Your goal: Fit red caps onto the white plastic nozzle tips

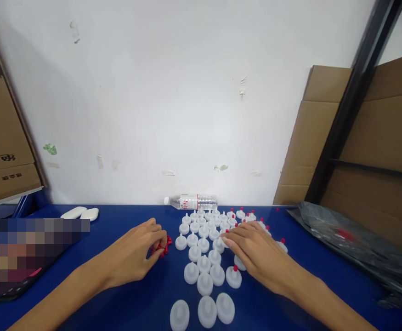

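My left hand (140, 250) is at a small pile of red caps (166, 248), its thumb and fingers curled round some of them; the fingertips partly hide the pile. Many white nozzle lids (205, 283) stand upright on the blue table, spouts up. My right hand (259, 246) reaches over the right side of this group, its fingers bent down and close together at a spout with a red tip. What lies under its palm is hidden. Several lids on the right bear red caps, such as the front lid (234, 278); those in the middle and on the left are bare.
A clear plastic bottle (190, 202) lies along the wall behind the lids. White rounded objects (75, 213) and a blurred-out item (25, 257) are at left. Grey plastic bags (342, 243) lie at right. Cardboard (311, 133) leans beside a dark metal post (345, 110).
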Demonstrator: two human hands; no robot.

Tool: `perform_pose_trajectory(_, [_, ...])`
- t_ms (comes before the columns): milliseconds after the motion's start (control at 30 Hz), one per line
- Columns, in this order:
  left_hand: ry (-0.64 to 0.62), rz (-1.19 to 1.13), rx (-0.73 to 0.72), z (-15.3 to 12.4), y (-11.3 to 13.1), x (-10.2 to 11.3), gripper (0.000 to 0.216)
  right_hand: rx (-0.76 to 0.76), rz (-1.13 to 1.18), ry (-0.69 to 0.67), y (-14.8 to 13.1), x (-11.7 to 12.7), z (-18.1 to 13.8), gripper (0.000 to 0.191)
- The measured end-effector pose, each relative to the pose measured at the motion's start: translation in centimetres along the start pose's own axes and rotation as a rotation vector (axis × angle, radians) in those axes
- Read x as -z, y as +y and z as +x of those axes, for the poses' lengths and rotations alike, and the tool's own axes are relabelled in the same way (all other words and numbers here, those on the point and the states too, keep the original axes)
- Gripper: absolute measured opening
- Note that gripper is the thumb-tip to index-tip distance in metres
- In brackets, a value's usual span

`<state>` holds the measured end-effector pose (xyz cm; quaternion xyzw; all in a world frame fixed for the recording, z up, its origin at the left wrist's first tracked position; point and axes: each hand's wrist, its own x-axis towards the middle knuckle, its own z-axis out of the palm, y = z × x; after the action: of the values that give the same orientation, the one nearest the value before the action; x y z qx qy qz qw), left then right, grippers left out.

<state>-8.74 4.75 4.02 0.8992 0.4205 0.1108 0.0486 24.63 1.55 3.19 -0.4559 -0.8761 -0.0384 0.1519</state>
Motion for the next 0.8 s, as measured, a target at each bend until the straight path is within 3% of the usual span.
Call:
perform_pose_trajectory(300, [-0.012, -0.016, -0.086, -0.2, -1.1, -0.2, 0.017, 0.019, -0.024, 0.004, -0.1, 0.0, 0.1, 0.042])
perform_pose_trajectory(533, [0.022, -0.045, -0.137, 0.1, -2.1, -1.2, 0.015, -0.084, -0.070, 0.150, 0.8, -0.1, 0.1, 0.041])
perform_pose_trajectory(800, [0.029, -0.077, -0.143, 0.3, -2.4, -2.0, 0.018, -0.068, -0.049, 0.106, 1.1, -0.7, 0.1, 0.035])
